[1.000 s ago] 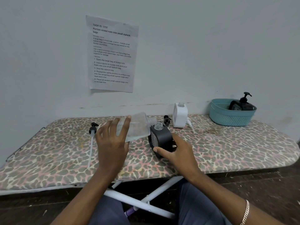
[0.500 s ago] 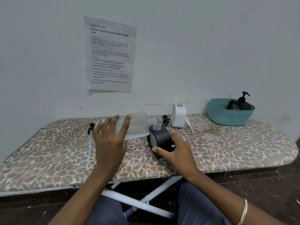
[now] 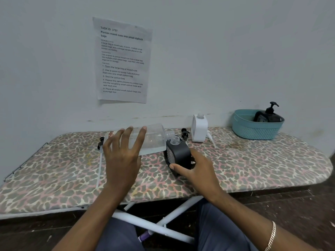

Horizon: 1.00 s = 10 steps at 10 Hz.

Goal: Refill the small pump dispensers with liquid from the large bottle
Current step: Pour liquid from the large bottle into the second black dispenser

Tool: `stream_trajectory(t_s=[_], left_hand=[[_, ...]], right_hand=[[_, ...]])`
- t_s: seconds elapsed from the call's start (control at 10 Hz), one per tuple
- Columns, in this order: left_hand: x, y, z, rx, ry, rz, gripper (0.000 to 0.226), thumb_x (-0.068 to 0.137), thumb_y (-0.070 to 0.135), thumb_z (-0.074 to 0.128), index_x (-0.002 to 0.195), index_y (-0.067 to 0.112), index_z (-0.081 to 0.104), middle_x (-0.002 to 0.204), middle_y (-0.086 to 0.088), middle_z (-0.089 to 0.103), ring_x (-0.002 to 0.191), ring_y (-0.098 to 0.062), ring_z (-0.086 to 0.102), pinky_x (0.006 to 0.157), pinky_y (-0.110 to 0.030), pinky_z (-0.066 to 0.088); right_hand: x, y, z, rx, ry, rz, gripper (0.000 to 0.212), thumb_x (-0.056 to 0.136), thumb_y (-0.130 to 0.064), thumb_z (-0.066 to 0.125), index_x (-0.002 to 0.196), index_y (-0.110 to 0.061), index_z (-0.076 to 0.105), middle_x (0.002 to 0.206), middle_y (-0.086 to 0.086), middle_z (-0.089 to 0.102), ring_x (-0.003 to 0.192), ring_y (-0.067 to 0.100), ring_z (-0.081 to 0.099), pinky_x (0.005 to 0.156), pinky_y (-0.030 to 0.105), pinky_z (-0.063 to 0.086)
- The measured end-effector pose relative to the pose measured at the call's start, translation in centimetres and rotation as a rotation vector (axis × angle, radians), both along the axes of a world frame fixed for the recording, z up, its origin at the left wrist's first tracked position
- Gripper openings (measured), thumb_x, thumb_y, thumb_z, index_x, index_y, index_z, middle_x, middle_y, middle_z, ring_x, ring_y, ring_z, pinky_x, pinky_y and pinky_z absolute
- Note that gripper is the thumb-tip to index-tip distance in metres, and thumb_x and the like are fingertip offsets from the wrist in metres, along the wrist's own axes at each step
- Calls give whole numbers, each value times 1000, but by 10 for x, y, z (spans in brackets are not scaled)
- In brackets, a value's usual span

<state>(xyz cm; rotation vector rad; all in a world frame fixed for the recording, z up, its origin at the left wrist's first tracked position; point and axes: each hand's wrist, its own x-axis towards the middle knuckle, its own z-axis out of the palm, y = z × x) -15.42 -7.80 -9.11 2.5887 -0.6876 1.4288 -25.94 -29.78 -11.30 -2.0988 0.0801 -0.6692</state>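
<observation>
My left hand (image 3: 123, 156) grips the large clear bottle (image 3: 154, 138) and holds it tipped on its side, a little liquid pooled along its lower wall. Its open neck points right, just above the uncapped mouth of a small black dispenser (image 3: 178, 154). That dispenser stands on the leopard-print board (image 3: 253, 160), and my right hand (image 3: 197, 169) holds it around its lower side. A small white dispenser (image 3: 199, 128) stands uncapped behind it near the wall.
A black pump head with a long tube (image 3: 100, 142) lies left of my left hand. Another black pump head (image 3: 184, 134) and a white tube (image 3: 210, 137) lie beside the white dispenser. A teal basket (image 3: 253, 131) at the back right holds a black pump dispenser (image 3: 270, 115).
Both hands keep their hold and the bottle stays tipped over the black dispenser. Only the view has shifted slightly.
</observation>
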Motion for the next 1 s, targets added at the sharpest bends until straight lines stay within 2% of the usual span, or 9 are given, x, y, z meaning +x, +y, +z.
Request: stream_trajectory(t_s=[0.3, 0.5, 1.0], left_hand=[[-1, 0, 1, 1, 2, 12, 96, 67, -5, 80, 155, 24, 51, 145, -16, 57, 133, -41, 53, 110, -57, 32], [-1, 0, 2, 4, -2, 16, 96, 68, -4, 80, 155, 24, 51, 145, -16, 57, 133, -41, 53, 110, -58, 32], [-2, 1, 4, 6, -29, 25, 95, 68, -6, 79, 154, 24, 52, 145, -16, 57, 134, -41, 52, 111, -58, 31]], right_hand=[[-2, 0, 1, 31, -2, 16, 36, 83, -40, 88, 113, -35, 69, 103, -29, 72, 98, -8, 66, 79, 5, 47], [-1, 0, -1, 28, -2, 16, 39, 83, -43, 87, 116, -34, 69, 103, -24, 74, 99, -7, 67, 83, 8, 49], [-1, 1, 1, 13, -3, 8, 37, 83, -44, 87, 112, -43, 64, 103, -27, 73, 99, -9, 66, 81, 6, 48]])
